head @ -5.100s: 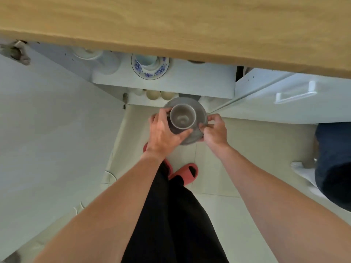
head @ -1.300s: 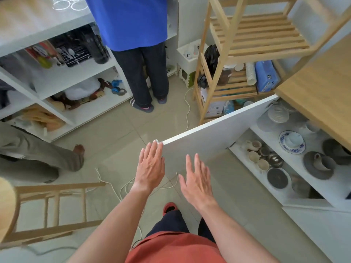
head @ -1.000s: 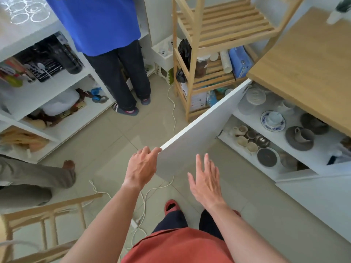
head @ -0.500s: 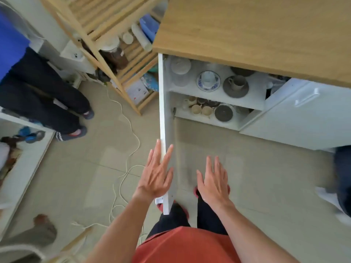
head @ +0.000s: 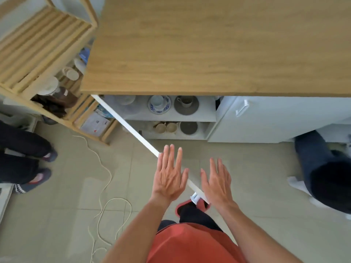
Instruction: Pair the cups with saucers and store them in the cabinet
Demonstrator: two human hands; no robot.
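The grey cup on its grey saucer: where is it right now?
In the head view, the grey cup sits on its grey saucer on the open cabinet's upper shelf, just right of the blue-patterned cup and saucer.

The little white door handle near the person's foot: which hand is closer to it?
Right. The right hand hangs just beside and above the white door handle, fingers straight. The left hand lies flat over the cabinet door's edge, farther up from the handle.
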